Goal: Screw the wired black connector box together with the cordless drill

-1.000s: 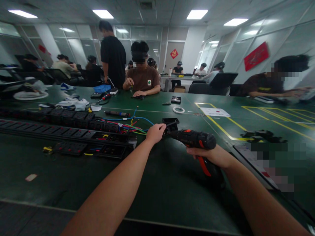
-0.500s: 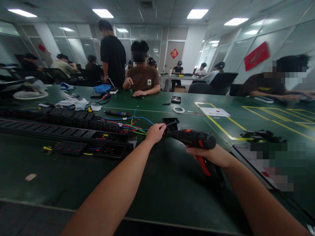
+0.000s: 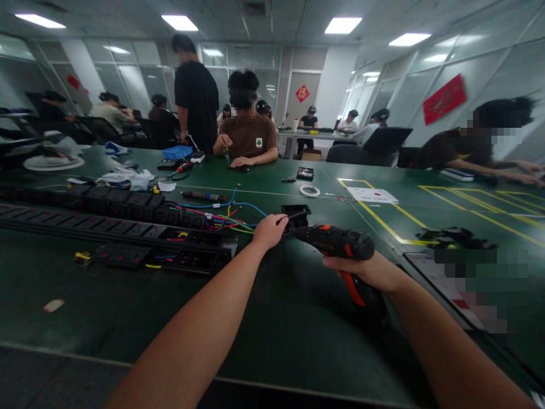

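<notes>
My right hand [image 3: 361, 270] is wrapped round the handle of a black and orange cordless drill [image 3: 336, 241], its nose pointing left. The tip of the drill meets a small black plastic housing [image 3: 297, 211] that my left hand [image 3: 271, 230] grips with closed fingers. Just where the tip touches is too dark to make out. Coloured wires [image 3: 234, 218] run from the left up to the housing. Beside my left forearm lies a long black power strip [image 3: 85, 221] with rows of sockets, and a loose black socket panel [image 3: 121, 255] is in front of it.
A second screwdriver-like tool [image 3: 202, 196] lies behind the wires. Farther back are a white tape roll [image 3: 309, 191], a paper sheet [image 3: 372, 195] and a blue tray [image 3: 177, 152]. At right lies a flat framed panel [image 3: 443, 289]. A person [image 3: 247, 130] works across the table.
My hands, the drill and the housing hold almost the same place. Across the table, the seated person's raised hand has shifted slightly, and the person at right has reached farther forward.
</notes>
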Motion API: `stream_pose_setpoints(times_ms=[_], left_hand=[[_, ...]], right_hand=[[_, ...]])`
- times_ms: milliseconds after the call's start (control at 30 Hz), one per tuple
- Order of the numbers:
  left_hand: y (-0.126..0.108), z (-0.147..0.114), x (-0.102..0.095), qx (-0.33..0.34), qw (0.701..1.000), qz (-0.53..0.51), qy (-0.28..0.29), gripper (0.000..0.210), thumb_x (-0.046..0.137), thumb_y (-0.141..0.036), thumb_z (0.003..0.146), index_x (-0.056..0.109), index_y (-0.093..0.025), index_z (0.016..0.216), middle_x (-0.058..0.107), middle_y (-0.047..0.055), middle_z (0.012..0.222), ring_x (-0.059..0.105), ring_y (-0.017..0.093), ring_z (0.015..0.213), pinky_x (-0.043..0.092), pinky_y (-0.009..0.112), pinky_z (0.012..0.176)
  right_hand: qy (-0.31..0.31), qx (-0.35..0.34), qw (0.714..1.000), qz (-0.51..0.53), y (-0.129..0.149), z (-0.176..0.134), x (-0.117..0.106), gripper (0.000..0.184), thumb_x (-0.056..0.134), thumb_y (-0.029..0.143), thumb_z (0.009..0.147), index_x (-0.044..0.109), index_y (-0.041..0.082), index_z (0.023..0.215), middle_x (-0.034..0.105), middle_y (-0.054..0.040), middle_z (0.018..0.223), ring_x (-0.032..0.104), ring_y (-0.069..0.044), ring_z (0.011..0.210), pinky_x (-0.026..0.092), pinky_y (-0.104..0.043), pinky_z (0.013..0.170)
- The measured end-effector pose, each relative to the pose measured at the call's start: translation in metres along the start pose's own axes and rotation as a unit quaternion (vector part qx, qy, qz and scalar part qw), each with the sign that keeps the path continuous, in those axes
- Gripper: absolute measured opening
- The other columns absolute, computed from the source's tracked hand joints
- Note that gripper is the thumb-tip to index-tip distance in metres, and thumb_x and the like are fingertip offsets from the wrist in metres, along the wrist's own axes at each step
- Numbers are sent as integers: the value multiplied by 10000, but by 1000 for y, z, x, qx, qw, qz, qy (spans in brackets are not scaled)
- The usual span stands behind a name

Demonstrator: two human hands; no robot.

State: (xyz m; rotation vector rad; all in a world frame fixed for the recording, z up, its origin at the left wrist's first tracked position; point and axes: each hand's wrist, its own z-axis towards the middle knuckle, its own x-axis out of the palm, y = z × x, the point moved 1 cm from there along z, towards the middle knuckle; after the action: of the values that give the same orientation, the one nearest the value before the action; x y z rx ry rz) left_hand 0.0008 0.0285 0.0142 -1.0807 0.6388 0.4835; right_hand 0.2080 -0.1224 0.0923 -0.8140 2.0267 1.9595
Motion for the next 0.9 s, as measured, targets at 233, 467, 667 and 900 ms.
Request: stream_pose_setpoints(times_ms=[233, 467, 667, 900], left_hand=[[0, 1, 0, -3, 1000, -2, 3, 433, 430, -445, 989, 698, -250, 1267, 694, 76, 1276, 628, 249, 1157, 464, 339, 1008], [-3, -1, -2, -6, 1000, -2, 7, 421, 427, -431, 993, 700, -258, 1262, 689, 67, 1288, 623, 237, 1169, 461, 330, 1019], [-3, 0, -1, -6, 1000, -1, 6, 424, 426, -436, 993, 700, -256, 1261, 696, 68, 1274, 625, 237, 1165, 465, 332, 1017], [-2, 0, -1, 3, 1000, 3, 5, 421, 424, -432, 995, 702, -256, 1258, 698, 66, 1271, 629, 239, 1159, 467, 328, 1008]], right_hand=[[0, 12, 1000, -4, 1, -2, 0, 368, 777, 512, 724, 664, 194, 871, 595, 15, 639, 555, -175, 611, 439, -303, 565], [0, 4, 1000, -7, 0, -1, 1, 353, 775, 510, 736, 656, 201, 861, 584, 18, 643, 540, -168, 603, 428, -303, 559], [-4, 3, 1000, 2, 1, -3, 2, 385, 778, 512, 724, 660, 199, 915, 594, 13, 690, 550, -167, 631, 445, -298, 578], [-12, 7, 1000, -6, 3, -3, 2, 371, 775, 520, 717, 656, 198, 857, 589, 17, 639, 548, -169, 599, 429, -298, 558]])
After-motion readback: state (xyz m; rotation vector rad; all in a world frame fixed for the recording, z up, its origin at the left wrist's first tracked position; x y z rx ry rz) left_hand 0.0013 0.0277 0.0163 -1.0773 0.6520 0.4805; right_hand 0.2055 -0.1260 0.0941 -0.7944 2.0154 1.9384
